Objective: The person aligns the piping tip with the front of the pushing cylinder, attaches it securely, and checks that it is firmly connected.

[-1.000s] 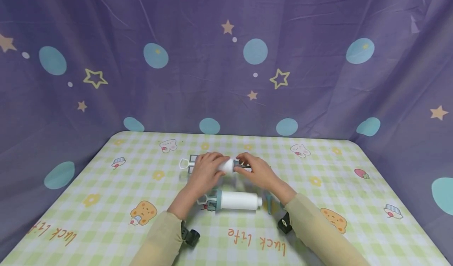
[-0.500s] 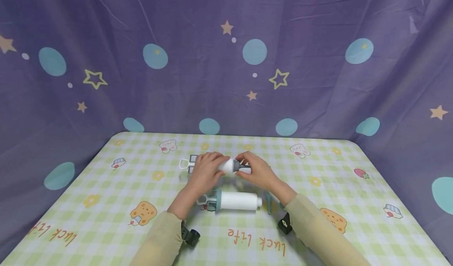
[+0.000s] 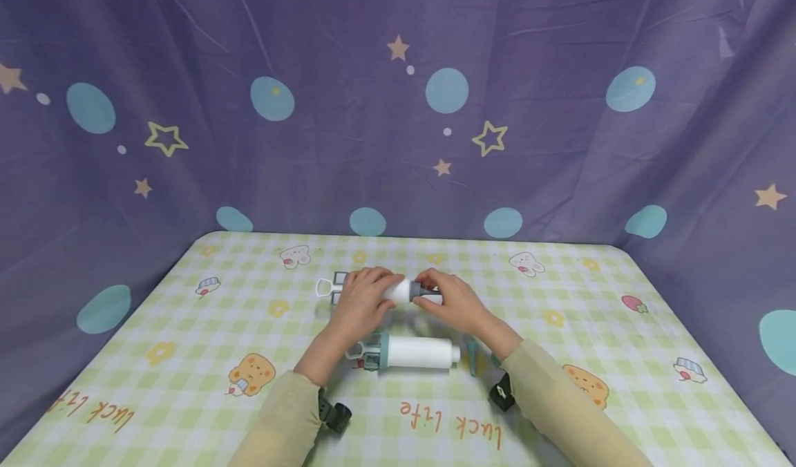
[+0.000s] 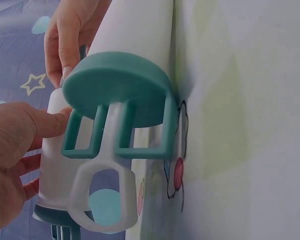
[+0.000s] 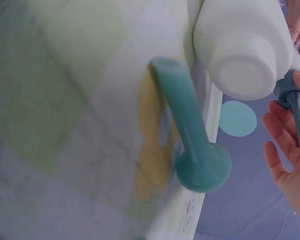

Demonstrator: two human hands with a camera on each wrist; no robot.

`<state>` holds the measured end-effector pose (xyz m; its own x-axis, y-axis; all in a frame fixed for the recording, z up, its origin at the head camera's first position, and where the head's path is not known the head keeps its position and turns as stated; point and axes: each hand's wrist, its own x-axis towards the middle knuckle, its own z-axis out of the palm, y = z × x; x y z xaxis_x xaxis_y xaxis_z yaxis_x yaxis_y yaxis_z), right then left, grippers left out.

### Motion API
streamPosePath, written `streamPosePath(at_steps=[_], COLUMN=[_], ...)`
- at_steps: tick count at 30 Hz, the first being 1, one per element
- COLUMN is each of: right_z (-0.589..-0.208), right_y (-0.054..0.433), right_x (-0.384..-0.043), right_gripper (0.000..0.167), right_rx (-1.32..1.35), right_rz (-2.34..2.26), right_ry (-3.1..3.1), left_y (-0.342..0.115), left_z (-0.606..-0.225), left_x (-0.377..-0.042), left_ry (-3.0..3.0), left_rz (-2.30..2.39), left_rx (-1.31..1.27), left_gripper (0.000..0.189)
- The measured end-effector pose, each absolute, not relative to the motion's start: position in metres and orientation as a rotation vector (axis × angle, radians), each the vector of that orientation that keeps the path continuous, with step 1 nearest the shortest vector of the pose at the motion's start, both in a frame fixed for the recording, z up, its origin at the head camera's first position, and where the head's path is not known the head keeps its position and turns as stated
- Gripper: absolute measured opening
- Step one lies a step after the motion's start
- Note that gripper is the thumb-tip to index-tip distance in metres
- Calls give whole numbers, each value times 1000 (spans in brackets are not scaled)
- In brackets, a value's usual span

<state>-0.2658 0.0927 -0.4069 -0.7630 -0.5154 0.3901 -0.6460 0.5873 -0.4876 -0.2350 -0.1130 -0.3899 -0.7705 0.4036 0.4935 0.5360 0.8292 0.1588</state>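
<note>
My left hand (image 3: 363,300) grips the white barrel (image 3: 398,291) of a syringe-style piping gun, which lies crosswise with its white pull ring (image 3: 324,287) to the left. At the barrel's right end, my right hand (image 3: 457,302) pinches a dark grey-teal nozzle (image 5: 291,97) by its collar, its slim tip pointing away from the barrel. In the head view the nozzle meets the barrel end; whether it is fastened I cannot tell. Nearer to me lies a second piping gun (image 3: 419,353) with a teal end cap (image 4: 117,80) and a bare outlet (image 5: 245,72).
A teal nozzle (image 5: 185,115) lies on the checked cloth (image 3: 298,425) right of the nearer piping gun. Another small teal piece (image 3: 495,361) shows partly behind the right wrist. A purple curtain (image 3: 373,142) hangs behind the table.
The right fingers have shifted around the nozzle's collar, and more of the collar shows now than a second ago. The left hand and the nearer piping gun stay put.
</note>
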Motion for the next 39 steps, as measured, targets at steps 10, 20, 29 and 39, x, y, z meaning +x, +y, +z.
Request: streamPosePath(at_steps=[10,20,29,39], right_z=[-406,-408,-408,-406], right_y=[92,91,90,87], right_x=[-267,-267,-267,-266], right_gripper=[35,32,30,34], right_rx=[994,1020,1021,938], right_rz=[898,906,977,980], right_ry=[-2588,-2549,-2564,-2698], left_y=[-114,-114,-114,-114], left_z=[-389,-391,-393,-395], left_x=[-235,-236,-235,-237], left_ry=[-2567,-2554,-2519,-2450], left_rz=[-411,-466,-450,-348], left_rx=[-709,-756,-770,-794], left_gripper=[43,43,44,44])
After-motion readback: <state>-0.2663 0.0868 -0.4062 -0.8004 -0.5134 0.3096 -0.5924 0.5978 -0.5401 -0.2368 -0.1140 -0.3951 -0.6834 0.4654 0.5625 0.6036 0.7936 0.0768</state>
